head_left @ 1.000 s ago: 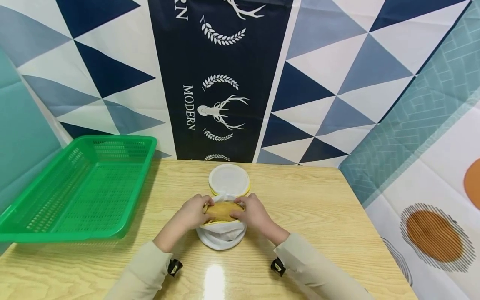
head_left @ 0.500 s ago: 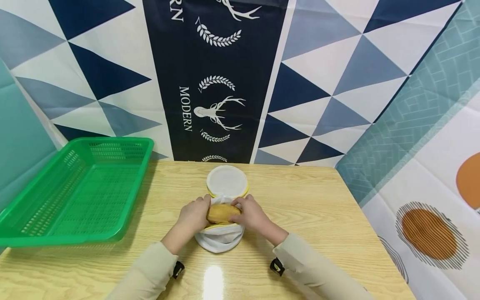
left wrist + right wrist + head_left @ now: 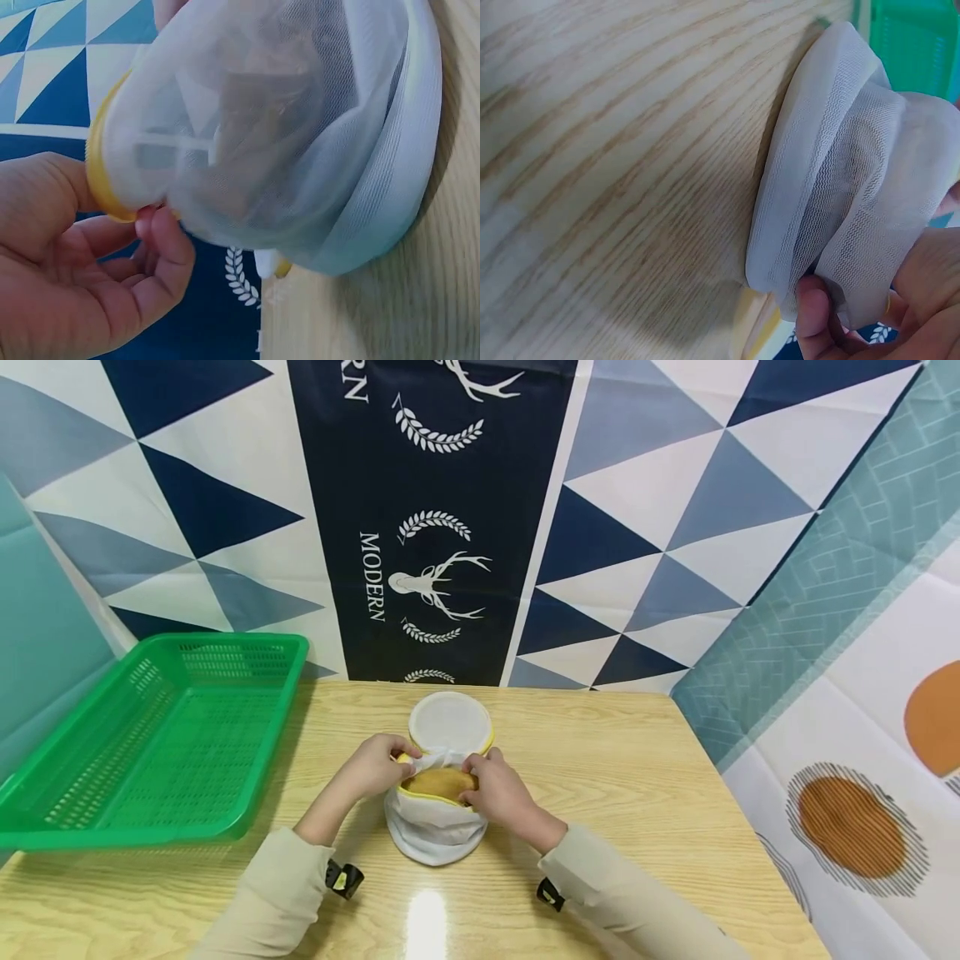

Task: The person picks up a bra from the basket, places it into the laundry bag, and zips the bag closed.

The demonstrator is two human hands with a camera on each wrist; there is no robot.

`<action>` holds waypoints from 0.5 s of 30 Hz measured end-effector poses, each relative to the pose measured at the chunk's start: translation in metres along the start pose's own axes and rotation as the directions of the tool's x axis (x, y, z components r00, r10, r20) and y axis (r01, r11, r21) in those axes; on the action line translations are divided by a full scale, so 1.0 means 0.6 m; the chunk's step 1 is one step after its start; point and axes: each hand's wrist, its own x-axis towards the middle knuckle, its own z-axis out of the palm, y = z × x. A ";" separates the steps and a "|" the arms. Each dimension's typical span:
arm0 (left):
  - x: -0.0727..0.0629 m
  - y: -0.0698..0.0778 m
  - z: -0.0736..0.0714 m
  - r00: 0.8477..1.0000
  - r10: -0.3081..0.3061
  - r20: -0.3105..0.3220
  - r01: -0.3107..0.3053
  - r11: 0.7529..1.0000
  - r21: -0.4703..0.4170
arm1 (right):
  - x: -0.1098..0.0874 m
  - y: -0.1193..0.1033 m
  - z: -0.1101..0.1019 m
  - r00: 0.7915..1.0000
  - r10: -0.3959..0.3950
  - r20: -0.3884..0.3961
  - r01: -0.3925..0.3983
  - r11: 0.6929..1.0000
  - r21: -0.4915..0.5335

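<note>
A white mesh laundry bag (image 3: 437,837) with a yellow-trimmed mouth stands open on the table, its round white lid (image 3: 450,723) folded back behind it. Inside the mouth shows a tan-yellow item (image 3: 438,783); its kind cannot be told. My left hand (image 3: 377,766) pinches the mouth's left edge between thumb and fingers; in the left wrist view this hand (image 3: 97,255) is on the yellow trim. My right hand (image 3: 506,791) grips the right edge. From the right wrist camera, its fingers (image 3: 816,319) press against the outer mesh, and something faint shows through the mesh.
A large green plastic basket (image 3: 258,777) stands on the left of the wooden table (image 3: 600,777). A patterned cloth wall (image 3: 420,460) rises directly behind the table's far edge, and another hanging cloth borders the right side.
My left hand has come out from beside the tan-yellow item and now pinches the bag's left edge. The mouth has a wider left side. My right hand stays nearly in place.
</note>
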 end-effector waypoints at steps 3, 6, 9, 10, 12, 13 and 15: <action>0.004 0.003 0.010 0.998 0.011 -0.066 -0.011 1.000 -0.008 | -0.002 0.000 -0.001 1.000 -0.014 0.002 0.014 1.000 -0.008; 0.008 0.006 0.024 0.994 0.052 -0.101 -0.049 0.998 0.036 | -0.004 0.001 -0.003 1.000 -0.019 0.004 0.019 1.000 -0.010; 0.009 0.007 0.039 0.995 0.077 -0.064 -0.070 0.992 0.102 | -0.005 0.001 -0.004 1.000 -0.009 0.011 0.009 1.000 0.004; 0.009 0.008 0.043 0.996 0.079 -0.045 -0.072 0.990 0.125 | -0.005 0.001 -0.005 1.000 -0.002 0.017 0.002 1.000 0.016; 0.009 0.010 0.050 0.997 0.077 -0.012 -0.074 0.983 0.167 | -0.004 0.001 -0.007 0.999 0.011 0.031 -0.012 0.999 0.041; 0.009 0.011 0.053 0.997 0.074 -0.001 -0.072 0.980 0.185 | -0.003 0.002 -0.009 0.999 0.012 0.035 -0.014 0.998 0.056; 0.010 0.014 0.057 0.997 0.072 0.010 -0.072 0.974 0.216 | 0.000 0.004 -0.014 0.998 0.022 0.051 -0.026 0.996 0.088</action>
